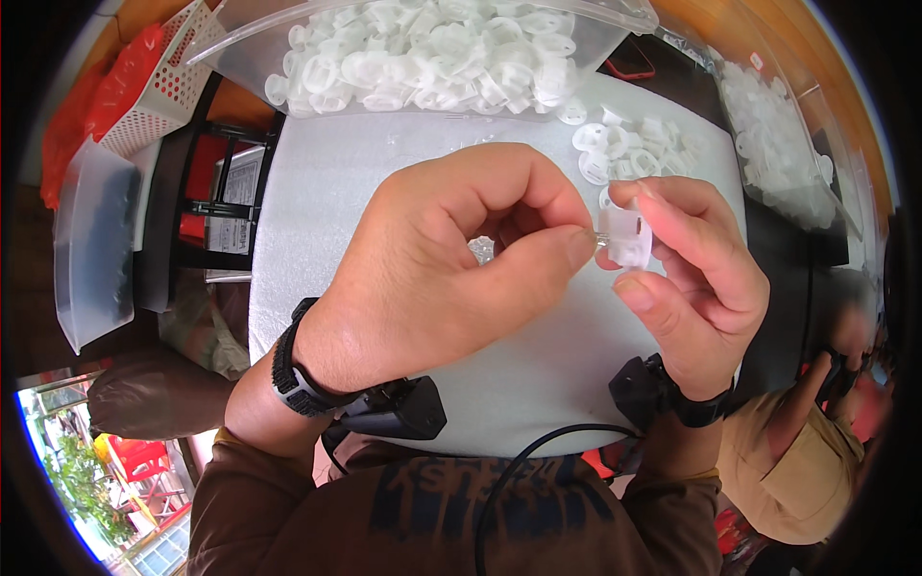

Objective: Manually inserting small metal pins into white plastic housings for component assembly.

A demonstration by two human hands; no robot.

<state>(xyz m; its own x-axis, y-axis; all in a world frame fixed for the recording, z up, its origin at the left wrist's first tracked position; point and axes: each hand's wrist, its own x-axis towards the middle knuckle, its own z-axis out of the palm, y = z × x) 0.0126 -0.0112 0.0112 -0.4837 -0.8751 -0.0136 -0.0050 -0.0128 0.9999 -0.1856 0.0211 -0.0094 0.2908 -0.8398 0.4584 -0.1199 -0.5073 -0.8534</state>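
My right hand (706,278) grips a small white plastic part (629,242) with a narrow slot in its side, between thumb and fingers. Against the part's left side, my left hand (451,259) pinches thumb and forefinger together. A tiny shiny metal piece (602,238) shows between those fingertips and the plastic part; its exact shape is too small to tell. Just beyond my right hand lies a loose heap of similar white plastic parts (629,144) on the white foam-like work surface (327,192). Small clear or shiny bits (482,250) lie behind my left hand, partly hidden.
A clear bin (423,72) full of white parts stands at the far edge, another clear container (783,134) at the right. A dark phone (631,60) lies between them. At left are a white perforated basket (168,86) and a translucent tub (96,240). Another person (797,461) sits at lower right.
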